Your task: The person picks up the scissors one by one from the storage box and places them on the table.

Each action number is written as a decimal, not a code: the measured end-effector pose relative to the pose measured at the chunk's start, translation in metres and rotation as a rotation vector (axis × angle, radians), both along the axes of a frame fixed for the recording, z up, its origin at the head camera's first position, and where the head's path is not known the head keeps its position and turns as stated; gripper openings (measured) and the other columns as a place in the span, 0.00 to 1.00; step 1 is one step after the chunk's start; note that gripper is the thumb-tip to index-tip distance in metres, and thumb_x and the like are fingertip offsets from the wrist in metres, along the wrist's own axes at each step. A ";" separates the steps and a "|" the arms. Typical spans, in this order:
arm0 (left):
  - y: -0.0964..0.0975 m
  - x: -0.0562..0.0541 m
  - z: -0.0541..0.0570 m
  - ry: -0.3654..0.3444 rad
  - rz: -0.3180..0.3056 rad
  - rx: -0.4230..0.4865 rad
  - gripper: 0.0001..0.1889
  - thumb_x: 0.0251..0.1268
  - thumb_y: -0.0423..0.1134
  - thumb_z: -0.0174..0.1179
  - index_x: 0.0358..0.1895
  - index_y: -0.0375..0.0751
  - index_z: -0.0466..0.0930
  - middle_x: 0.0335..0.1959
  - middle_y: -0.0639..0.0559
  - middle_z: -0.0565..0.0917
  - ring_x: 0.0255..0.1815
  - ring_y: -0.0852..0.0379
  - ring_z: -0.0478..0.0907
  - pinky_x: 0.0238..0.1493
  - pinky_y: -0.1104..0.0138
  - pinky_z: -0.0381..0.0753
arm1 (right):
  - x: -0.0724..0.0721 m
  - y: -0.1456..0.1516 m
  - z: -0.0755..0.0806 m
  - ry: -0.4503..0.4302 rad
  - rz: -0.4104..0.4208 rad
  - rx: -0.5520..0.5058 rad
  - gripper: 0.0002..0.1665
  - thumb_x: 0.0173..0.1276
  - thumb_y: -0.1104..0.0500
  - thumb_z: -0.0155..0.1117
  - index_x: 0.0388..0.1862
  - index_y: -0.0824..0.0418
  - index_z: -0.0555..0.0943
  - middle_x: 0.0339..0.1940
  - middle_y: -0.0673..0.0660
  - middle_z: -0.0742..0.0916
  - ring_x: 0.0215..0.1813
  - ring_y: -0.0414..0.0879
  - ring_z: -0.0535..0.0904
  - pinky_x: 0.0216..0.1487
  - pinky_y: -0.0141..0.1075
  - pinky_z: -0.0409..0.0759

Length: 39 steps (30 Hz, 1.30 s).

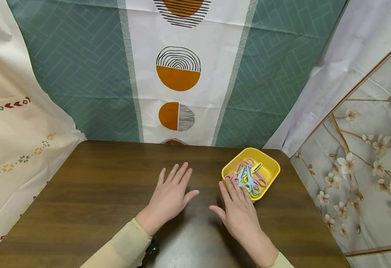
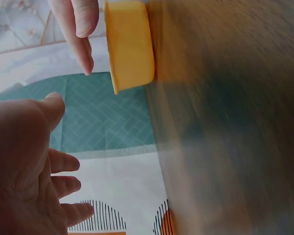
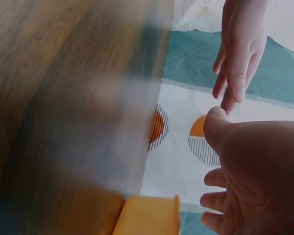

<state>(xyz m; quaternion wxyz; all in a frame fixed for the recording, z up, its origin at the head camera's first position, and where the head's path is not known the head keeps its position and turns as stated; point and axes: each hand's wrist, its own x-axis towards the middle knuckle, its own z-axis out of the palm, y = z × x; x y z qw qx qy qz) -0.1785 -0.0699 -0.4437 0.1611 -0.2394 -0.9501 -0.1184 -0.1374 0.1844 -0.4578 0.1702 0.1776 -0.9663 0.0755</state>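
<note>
Above the middle of the table my left hand (image 1: 169, 199) hovers with its fingers straight and thumb spread, holding nothing. My right hand (image 1: 239, 214), also with straight fingers and empty, is over the table just in front of a yellow plastic bin (image 1: 270, 165). Its fingertips overlap the bin's near rim in the head view, while the wrist views show the hand raised off the table. Inside the bin lies a heap of scissors (image 1: 249, 176) with pink, blue and yellow-green handles. The right fingers hide part of the heap. The left wrist view shows the bin's side wall (image 2: 131, 46).
The dark wooden table (image 1: 115, 178) carries the bin near its far right corner. A green and white patterned cloth (image 1: 178, 82) hangs behind the far edge. More cloths hang at the left (image 1: 21, 149) and at the right (image 1: 359, 178).
</note>
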 end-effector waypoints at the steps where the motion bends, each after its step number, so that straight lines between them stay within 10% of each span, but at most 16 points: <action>1: 0.002 -0.001 0.000 -0.001 -0.003 -0.001 0.41 0.82 0.65 0.60 0.83 0.39 0.71 0.87 0.41 0.66 0.85 0.34 0.64 0.81 0.30 0.57 | 0.000 0.002 0.001 0.000 -0.002 -0.002 0.49 0.76 0.36 0.72 0.83 0.65 0.73 0.86 0.66 0.71 0.87 0.63 0.62 0.81 0.65 0.64; 39: 0.060 -0.025 0.002 -0.073 -0.108 -0.042 0.41 0.84 0.68 0.53 0.85 0.42 0.69 0.88 0.43 0.62 0.87 0.36 0.61 0.82 0.31 0.55 | 0.009 0.061 -0.008 -0.030 -0.155 0.014 0.48 0.77 0.37 0.72 0.83 0.65 0.73 0.83 0.69 0.74 0.87 0.66 0.63 0.83 0.67 0.59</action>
